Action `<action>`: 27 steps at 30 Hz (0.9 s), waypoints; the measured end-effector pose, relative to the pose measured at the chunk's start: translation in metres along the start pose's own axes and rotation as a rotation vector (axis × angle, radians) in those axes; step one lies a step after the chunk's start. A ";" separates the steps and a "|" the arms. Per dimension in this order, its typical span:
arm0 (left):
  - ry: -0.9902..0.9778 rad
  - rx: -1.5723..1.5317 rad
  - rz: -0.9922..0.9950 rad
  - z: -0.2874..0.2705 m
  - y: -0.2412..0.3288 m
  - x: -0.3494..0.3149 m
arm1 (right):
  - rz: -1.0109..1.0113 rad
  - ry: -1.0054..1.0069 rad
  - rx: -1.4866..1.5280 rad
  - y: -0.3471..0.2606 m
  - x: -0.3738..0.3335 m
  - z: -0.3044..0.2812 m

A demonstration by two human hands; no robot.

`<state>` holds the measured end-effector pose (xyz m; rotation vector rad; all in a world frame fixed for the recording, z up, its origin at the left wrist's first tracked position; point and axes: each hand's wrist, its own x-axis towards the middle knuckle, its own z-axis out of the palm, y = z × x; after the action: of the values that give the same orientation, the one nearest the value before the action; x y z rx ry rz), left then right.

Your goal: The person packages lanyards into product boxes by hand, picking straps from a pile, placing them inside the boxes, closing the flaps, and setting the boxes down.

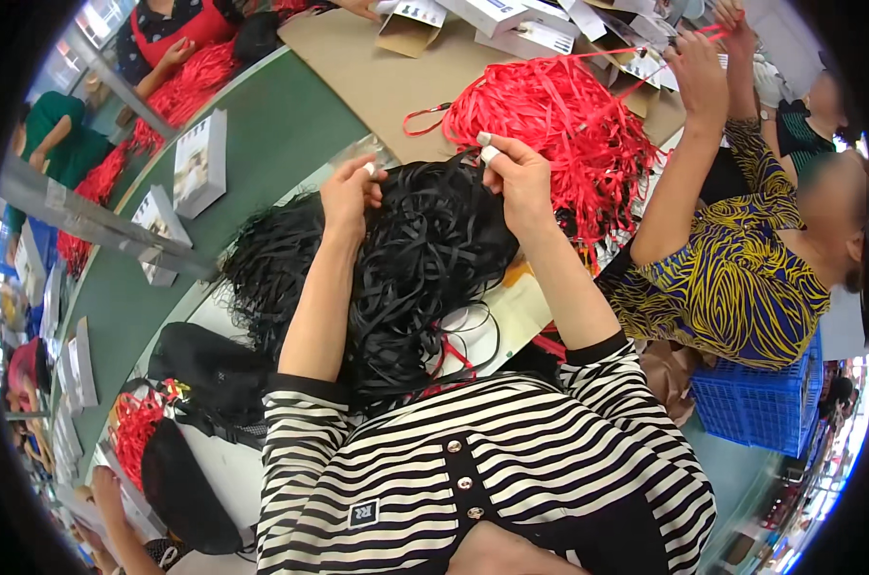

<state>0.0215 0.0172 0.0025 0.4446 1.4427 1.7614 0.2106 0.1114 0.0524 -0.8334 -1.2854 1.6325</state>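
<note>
Left of the red strap pile (549,134), the black strap pile (425,259) sprawled sideways, strands fanning left. The left hand (349,199) and right hand (521,184) curled nearly closed; what either grip held couldn't be told.

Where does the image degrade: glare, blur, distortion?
Head view: the green table has a bowed edge, and the corners fall to black; head view: light washes out at the far left and lower right rims; head view: the left hand and right hand look fairly clear, the black straps lose detail in shadow, and the person in green looks soft.
</note>
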 end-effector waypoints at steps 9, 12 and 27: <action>-0.348 -0.159 0.283 0.036 0.064 -0.032 | -0.095 -0.329 0.160 -0.112 -0.014 0.035; -0.798 -0.297 0.166 0.075 0.113 -0.079 | -0.237 -0.396 0.218 -0.149 -0.007 0.051; -0.648 0.280 0.572 0.031 0.251 -0.093 | -0.105 -0.362 -0.197 -0.135 0.027 -0.006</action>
<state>0.0117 -0.0408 0.2660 1.5425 1.1370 1.5867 0.2354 0.1501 0.1821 -0.5879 -1.7350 1.6395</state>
